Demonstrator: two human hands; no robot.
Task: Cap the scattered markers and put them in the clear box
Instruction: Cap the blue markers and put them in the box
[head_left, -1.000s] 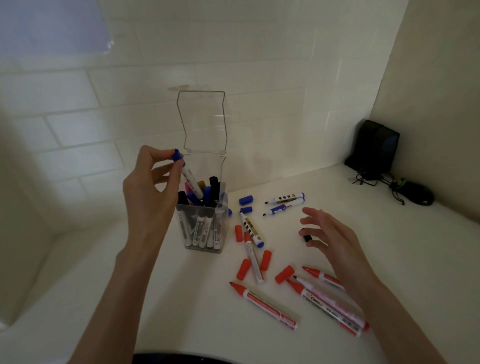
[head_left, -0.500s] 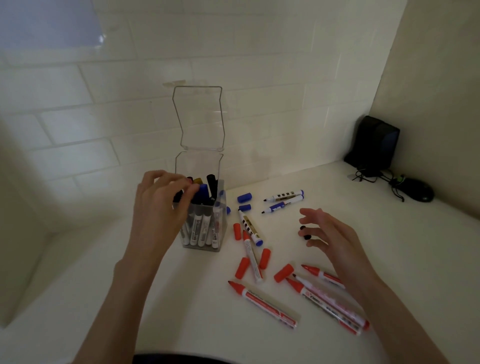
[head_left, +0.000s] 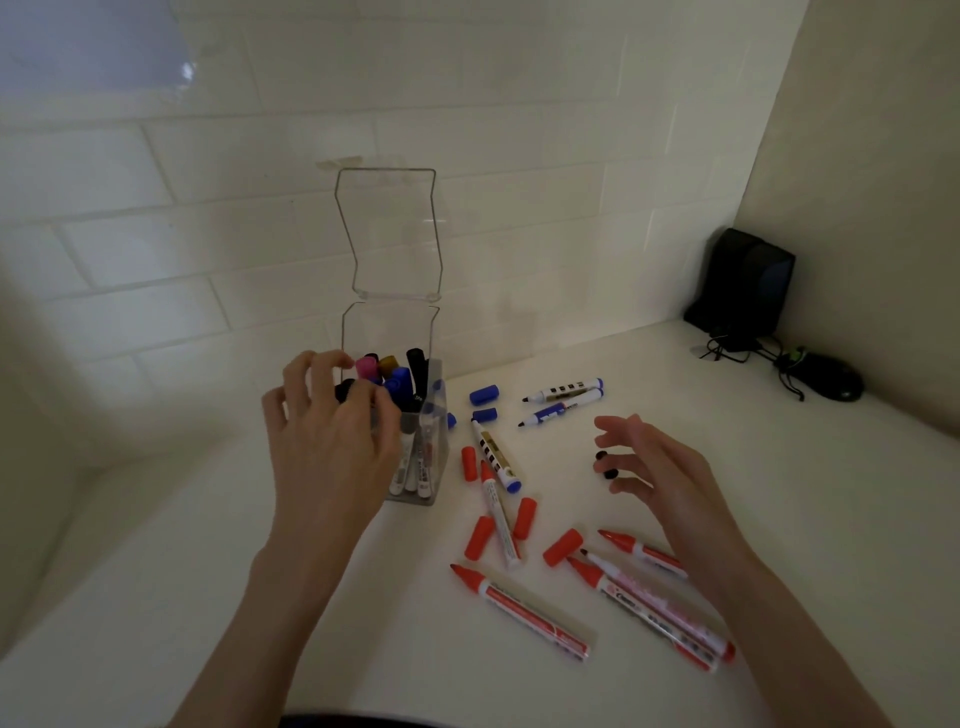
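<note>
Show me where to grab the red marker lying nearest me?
Pinch the red marker at the middle of its labelled barrel, coming straight down from above. It lies flat, so its sides are free, and the uncapped tip at its left end is best left untouched.

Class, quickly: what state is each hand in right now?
Left hand: curled over the markers in the box; whether it grips one cannot be told.
Right hand: open, holding nothing.

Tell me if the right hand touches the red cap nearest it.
Apart. The head view shows a red marker and bare tabletop between the right hand and the red cap.
</note>
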